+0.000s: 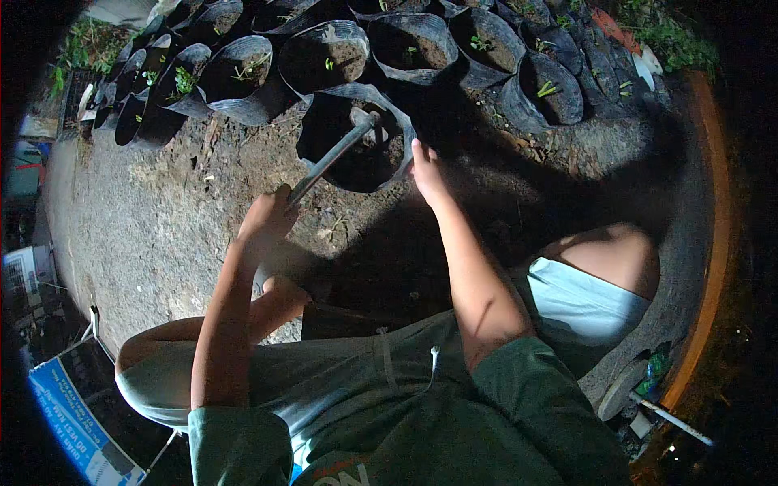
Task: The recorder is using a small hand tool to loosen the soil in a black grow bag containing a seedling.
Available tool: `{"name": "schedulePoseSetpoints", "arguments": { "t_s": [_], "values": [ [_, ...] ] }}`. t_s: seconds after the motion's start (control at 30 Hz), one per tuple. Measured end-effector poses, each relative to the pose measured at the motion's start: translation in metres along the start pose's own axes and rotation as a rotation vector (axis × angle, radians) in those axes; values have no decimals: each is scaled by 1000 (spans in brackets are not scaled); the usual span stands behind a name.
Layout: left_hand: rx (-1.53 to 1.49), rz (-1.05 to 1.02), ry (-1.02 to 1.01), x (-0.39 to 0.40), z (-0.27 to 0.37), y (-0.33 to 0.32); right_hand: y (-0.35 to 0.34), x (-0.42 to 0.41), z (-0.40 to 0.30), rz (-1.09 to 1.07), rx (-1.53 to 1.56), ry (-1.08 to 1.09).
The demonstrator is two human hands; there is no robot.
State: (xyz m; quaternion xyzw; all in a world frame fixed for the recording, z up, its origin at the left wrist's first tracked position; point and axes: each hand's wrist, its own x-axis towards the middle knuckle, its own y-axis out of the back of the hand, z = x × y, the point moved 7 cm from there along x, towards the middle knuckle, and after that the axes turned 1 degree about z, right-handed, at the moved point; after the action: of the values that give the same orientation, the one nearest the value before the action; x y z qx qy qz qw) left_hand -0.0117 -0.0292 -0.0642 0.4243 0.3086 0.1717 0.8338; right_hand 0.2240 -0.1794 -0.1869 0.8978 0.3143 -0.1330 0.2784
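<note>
My left hand (267,215) is closed around the handle of a metal hand tool (334,157), which slants up and to the right. The tool's head lies inside a black plastic grow bag (408,124) with dark soil in it; its exact shape is unclear. My right hand (427,170) is at the right rim of this bag, with fingers upright against the outside; whether it pinches the rim cannot be told. Much of the bag's inside is in shadow. Behind it, another grow bag (358,35) holds soil and a small green cutting (329,64).
Several more black grow bags with seedlings stand close together in rows along the far side, among them one at the right (523,109). Bare ground (170,200) lies at the left. A blue sign (79,419) with writing is at the lower left. An orange-brown edge (717,212) curves down the right.
</note>
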Motion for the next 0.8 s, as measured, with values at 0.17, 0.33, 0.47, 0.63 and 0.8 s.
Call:
{"name": "schedulePoseSetpoints", "arguments": {
  "t_s": [0.17, 0.33, 0.47, 0.63, 0.8],
  "values": [
    [-161, 126, -62, 7, 28, 32, 7, 10, 14, 32, 18, -32],
    [-123, 234, -111, 6, 38, 52, 6, 6, -2, 145, 26, 82],
    [64, 78, -10, 5, -20, 0, -6, -4, -4, -41, -87, -56],
    [45, -19, 31, 5, -6, -6, -1, 0, 5, -20, 16, 0],
    [4, -46, 3, 0, 13, 9, -2, 1, 7, 32, 36, -64]
  ]
}}
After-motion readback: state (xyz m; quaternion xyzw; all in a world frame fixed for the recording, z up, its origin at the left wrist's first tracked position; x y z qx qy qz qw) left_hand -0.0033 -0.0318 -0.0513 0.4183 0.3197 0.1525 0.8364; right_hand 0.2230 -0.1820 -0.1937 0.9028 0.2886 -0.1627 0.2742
